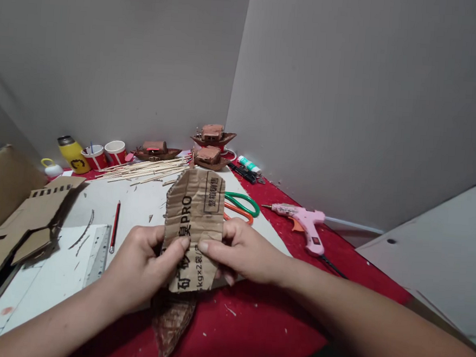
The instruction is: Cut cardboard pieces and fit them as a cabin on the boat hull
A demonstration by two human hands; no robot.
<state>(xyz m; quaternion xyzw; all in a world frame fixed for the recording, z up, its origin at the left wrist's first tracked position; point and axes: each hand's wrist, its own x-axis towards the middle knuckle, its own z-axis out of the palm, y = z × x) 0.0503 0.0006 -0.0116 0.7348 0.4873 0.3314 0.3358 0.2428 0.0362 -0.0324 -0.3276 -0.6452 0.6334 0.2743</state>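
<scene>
A creased piece of corrugated cardboard (195, 213) with black printing is held up between my two hands. My left hand (146, 264) grips its left edge, thumb pressed on the printed face. From the right, my right hand (241, 249) pinches it the same way, with fingers behind the sheet. Below the cardboard, a brown pointed boat-like piece (170, 326) shows its tip; its upper part is hidden. Just behind the cardboard lie scissors with green and orange handles (242, 203), their blades covered from view.
A pink glue gun (300, 218) rests at right on the red cloth (260, 321). A red pencil (115, 227), ruler (99, 256) and cut cardboard (32, 213) lie left. Thin wooden sticks (149, 169), model boats (212, 136), paper cups (115, 151) and a yellow bottle (73, 153) stand behind.
</scene>
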